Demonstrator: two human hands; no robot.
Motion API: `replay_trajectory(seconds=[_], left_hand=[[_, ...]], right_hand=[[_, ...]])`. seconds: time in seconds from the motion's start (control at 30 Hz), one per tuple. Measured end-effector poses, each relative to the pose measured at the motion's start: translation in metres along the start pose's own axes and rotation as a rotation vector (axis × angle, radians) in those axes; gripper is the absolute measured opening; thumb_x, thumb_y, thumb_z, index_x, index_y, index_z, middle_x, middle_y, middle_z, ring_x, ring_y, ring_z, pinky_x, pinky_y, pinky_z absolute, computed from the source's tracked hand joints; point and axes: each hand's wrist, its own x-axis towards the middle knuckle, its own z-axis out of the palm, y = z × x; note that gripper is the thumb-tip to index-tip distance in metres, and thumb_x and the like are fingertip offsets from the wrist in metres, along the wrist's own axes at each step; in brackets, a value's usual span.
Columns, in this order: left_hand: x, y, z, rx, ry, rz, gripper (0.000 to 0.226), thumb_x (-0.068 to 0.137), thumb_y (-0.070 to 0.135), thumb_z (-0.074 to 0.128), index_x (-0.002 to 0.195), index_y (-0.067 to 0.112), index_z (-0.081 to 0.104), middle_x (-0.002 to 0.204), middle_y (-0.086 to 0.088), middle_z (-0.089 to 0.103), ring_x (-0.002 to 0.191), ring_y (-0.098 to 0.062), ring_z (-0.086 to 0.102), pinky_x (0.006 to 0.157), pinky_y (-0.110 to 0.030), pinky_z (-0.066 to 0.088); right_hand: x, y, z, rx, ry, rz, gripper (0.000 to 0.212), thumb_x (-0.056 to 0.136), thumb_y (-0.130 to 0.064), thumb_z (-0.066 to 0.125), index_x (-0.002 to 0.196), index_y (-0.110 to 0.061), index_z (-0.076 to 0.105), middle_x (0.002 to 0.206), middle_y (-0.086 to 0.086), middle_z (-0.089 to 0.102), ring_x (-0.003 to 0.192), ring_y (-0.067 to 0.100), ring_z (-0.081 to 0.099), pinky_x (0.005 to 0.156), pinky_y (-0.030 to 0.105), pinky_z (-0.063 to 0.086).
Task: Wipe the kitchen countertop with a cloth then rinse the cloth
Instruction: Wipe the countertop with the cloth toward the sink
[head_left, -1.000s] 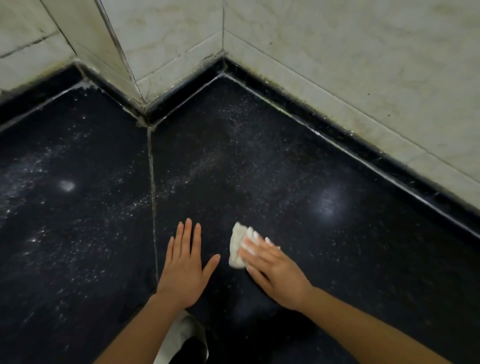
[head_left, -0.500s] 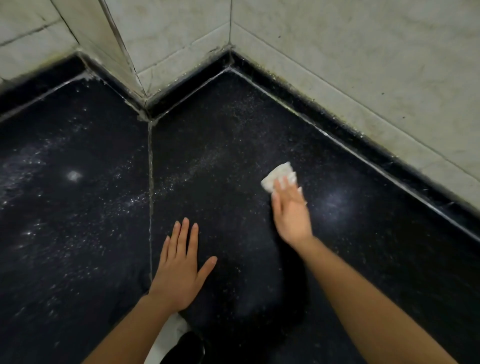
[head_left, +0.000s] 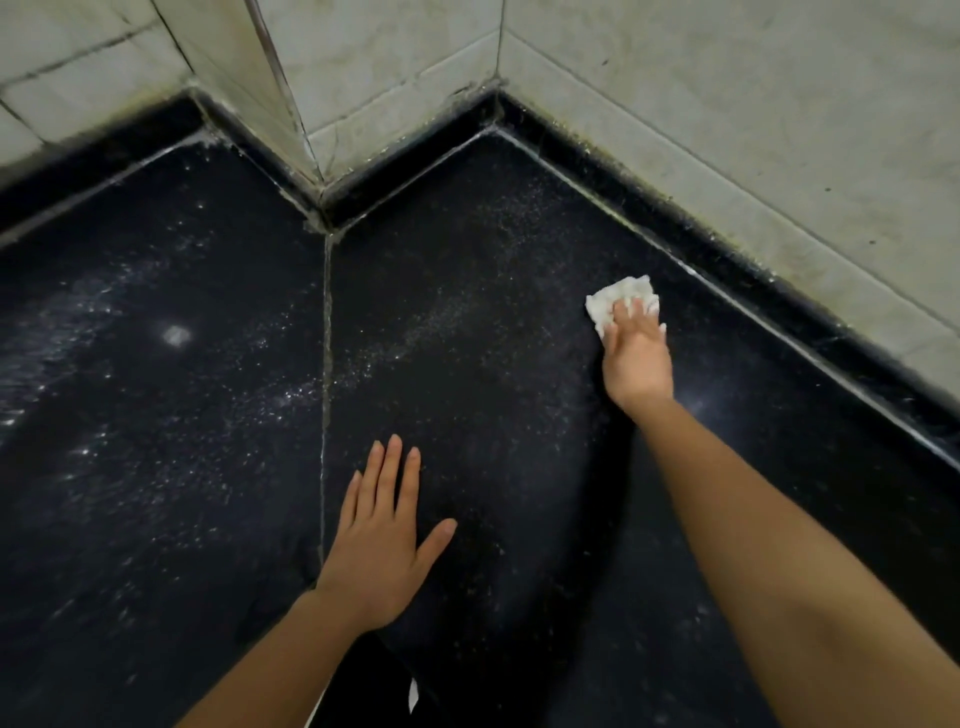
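A small white cloth (head_left: 610, 301) lies bunched on the black stone countertop (head_left: 467, 364), near the back right edge. My right hand (head_left: 636, 358) presses it flat against the stone with straight fingers, the arm stretched forward. Nearer to me, my left hand (head_left: 384, 535) rests palm down on the counter with fingers spread, just right of the seam (head_left: 326, 389) between two slabs. White powdery specks streak the counter from the seam toward the back corner and across the left slab.
Pale marble-tiled walls (head_left: 727, 130) close the counter at the back and right, with a jutting corner column (head_left: 270, 104) at the back left. A raised black upstand (head_left: 779, 312) runs along the foot of the walls.
My right hand has slid the cloth away from me and to the right, from beside my left hand out toward the right wall. My left hand has stayed planted.
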Motion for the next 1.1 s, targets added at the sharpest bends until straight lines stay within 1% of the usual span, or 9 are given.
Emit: replay_trajectory(seconds=[0.07, 0.17, 0.33, 0.53, 0.6, 0.7, 0.87, 0.97, 1.1], left_hand=[[0.001, -0.003, 0.003, 0.059, 0.012, 0.001, 0.083, 0.088, 0.069, -0.001, 0.149, 0.013, -0.009, 0.156, -0.007, -0.018, 0.140, -0.016, -0.027, 0.111, -0.028, -0.020], [0.002, -0.003, 0.002, 0.090, -0.012, -0.019, 0.077, 0.095, 0.062, 0.016, 0.148, 0.006, 0.017, 0.155, -0.014, 0.016, 0.144, -0.025, 0.001, 0.113, -0.034, -0.002], [0.001, -0.004, 0.001, 0.076, -0.001, 0.001, 0.076, 0.095, 0.061, 0.018, 0.148, 0.006, 0.019, 0.155, -0.015, 0.019, 0.143, -0.026, 0.004, 0.112, -0.035, 0.000], [0.000, -0.003, 0.004, 0.014, 0.042, 0.037, 0.086, 0.084, 0.071, -0.009, 0.147, 0.013, -0.014, 0.154, -0.006, -0.024, 0.138, -0.015, -0.032, 0.110, -0.030, -0.022], [0.001, -0.004, 0.004, 0.039, 0.053, 0.029, 0.084, 0.087, 0.069, -0.006, 0.148, 0.012, -0.012, 0.155, -0.007, -0.020, 0.139, -0.017, -0.029, 0.111, -0.031, -0.019], [0.001, -0.003, 0.004, 0.049, 0.035, -0.006, 0.076, 0.095, 0.061, 0.016, 0.149, 0.006, 0.016, 0.156, -0.015, 0.014, 0.144, -0.025, 0.002, 0.113, -0.036, 0.000], [0.016, 0.006, -0.008, 0.037, 0.058, 0.015, 0.074, 0.096, 0.057, 0.014, 0.142, 0.001, 0.029, 0.151, -0.015, 0.030, 0.140, -0.023, 0.016, 0.114, -0.037, 0.004], [0.043, 0.012, -0.016, 0.038, 0.045, 0.073, 0.077, 0.095, 0.058, 0.009, 0.147, 0.002, 0.016, 0.155, -0.014, 0.017, 0.143, -0.021, 0.005, 0.115, -0.034, -0.004], [0.076, 0.019, -0.022, 0.083, -0.003, 0.132, 0.085, 0.077, 0.065, -0.020, 0.142, 0.010, -0.026, 0.150, -0.003, -0.032, 0.136, -0.015, -0.034, 0.110, -0.032, -0.022]], right_hand=[[-0.020, -0.029, 0.010, 0.151, 0.047, -0.010, 0.044, 0.102, -0.018, 0.027, 0.142, -0.002, 0.036, 0.152, 0.020, 0.027, 0.143, 0.034, 0.017, 0.115, 0.042, 0.012], [-0.084, -0.053, 0.022, 0.231, -0.094, -0.333, 0.046, 0.099, -0.024, 0.031, 0.136, -0.002, 0.046, 0.145, 0.018, 0.041, 0.139, 0.031, 0.030, 0.117, 0.040, 0.014], [-0.113, -0.032, 0.008, 0.094, -0.228, -0.914, 0.038, 0.095, -0.021, 0.043, 0.128, -0.009, 0.057, 0.138, 0.007, 0.052, 0.133, 0.022, 0.042, 0.113, 0.037, 0.027], [0.008, 0.003, -0.002, 0.009, -0.057, -0.214, 0.044, 0.101, -0.017, 0.034, 0.142, -0.004, 0.036, 0.152, 0.017, 0.029, 0.141, 0.032, 0.024, 0.115, 0.042, 0.015], [0.015, -0.016, 0.002, 0.084, -0.021, -0.041, 0.045, 0.101, -0.018, 0.033, 0.143, -0.002, 0.035, 0.152, 0.019, 0.028, 0.141, 0.033, 0.024, 0.115, 0.044, 0.016], [-0.026, -0.046, 0.016, 0.100, 0.026, -0.123, 0.044, 0.100, -0.018, 0.031, 0.136, 0.004, 0.044, 0.145, 0.025, 0.038, 0.137, 0.039, 0.031, 0.114, 0.047, 0.021], [-0.137, -0.032, 0.020, 0.085, -0.123, -0.568, 0.040, 0.097, -0.020, 0.038, 0.129, -0.004, 0.056, 0.139, 0.012, 0.050, 0.134, 0.025, 0.040, 0.114, 0.038, 0.027], [-0.121, -0.004, 0.017, -0.070, -0.086, -0.618, 0.042, 0.092, -0.014, 0.035, 0.125, -0.006, 0.059, 0.134, 0.011, 0.055, 0.129, 0.025, 0.047, 0.111, 0.039, 0.030], [-0.038, 0.005, 0.004, -0.107, -0.013, -0.168, 0.042, 0.097, -0.007, 0.031, 0.135, -0.002, 0.047, 0.144, 0.018, 0.043, 0.138, 0.031, 0.033, 0.114, 0.035, 0.018]])
